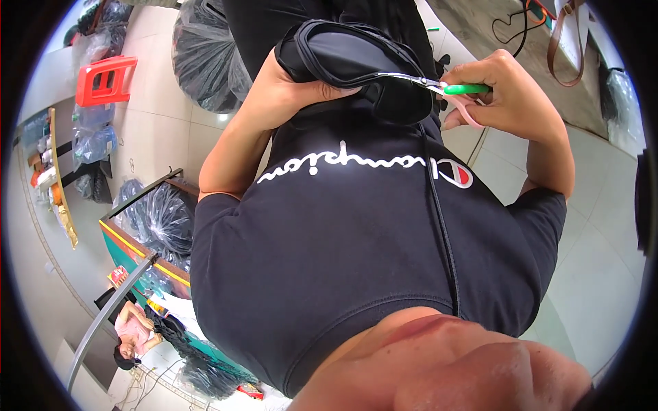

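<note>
My left hand (291, 89) is closed round a black, leather-like piece (404, 103) with curved, layered edges; its exact kind I cannot make out. The fingers are partly behind it, and the thumb lies across the front. In my right hand (507, 85) is a pair of scissors (433, 83) with silver blades, one pink handle loop and a green part on the other handle. Their blades point left and lie along the edge of the black piece. Whether the blades are cutting into it cannot be told.
Clear plastic bags with dark contents (212, 58) stand on the tiled floor at the upper left. A red plastic stool (106, 81) is beyond them. Further off, a person in pink (133, 329) works by a table. A grey surface (541, 75) with a brown strap lies at the upper right.
</note>
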The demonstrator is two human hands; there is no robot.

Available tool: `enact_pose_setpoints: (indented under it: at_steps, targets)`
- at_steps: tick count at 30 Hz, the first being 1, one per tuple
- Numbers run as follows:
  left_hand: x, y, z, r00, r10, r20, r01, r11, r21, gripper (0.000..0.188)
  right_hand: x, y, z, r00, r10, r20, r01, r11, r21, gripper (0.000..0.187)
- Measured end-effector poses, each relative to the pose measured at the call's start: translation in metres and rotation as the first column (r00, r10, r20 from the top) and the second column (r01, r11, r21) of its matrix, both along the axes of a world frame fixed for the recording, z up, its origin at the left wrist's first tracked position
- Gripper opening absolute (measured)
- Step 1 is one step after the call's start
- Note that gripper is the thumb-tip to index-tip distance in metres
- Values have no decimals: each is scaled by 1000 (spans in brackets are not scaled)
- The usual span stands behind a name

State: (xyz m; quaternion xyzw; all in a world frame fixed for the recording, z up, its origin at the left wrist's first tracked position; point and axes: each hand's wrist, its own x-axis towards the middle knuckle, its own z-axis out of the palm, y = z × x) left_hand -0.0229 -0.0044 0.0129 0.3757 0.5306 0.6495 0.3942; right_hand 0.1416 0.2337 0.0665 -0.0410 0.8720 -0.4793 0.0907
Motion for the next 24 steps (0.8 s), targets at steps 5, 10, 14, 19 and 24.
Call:
enact_pose_setpoints:
  at_steps: [5, 10, 14, 19, 24]
  targets:
    - [-2, 0, -1, 996, -44, 73, 46, 999, -18, 32, -7, 3, 8, 993, 73, 93, -77, 996, 40, 13]
    - [-2, 1, -2, 996, -64, 66, 65, 998, -17, 32, -4, 4, 4, 992, 50, 115, -46, 998, -32, 12]
    - [-1, 1, -4, 991, -77, 107, 81, 996, -37, 32, -3, 3, 3, 990, 30, 134, -24, 999, -45, 13]
    - [-2, 1, -4, 993, -88, 75, 90, 996, -24, 32, -7, 5, 7, 992, 97, 82, -102, 993, 65, 16]
    - [-1, 2, -2, 995, -80, 60, 80, 997, 0, 31, -7, 7, 5, 992, 105, 77, -111, 991, 74, 18]
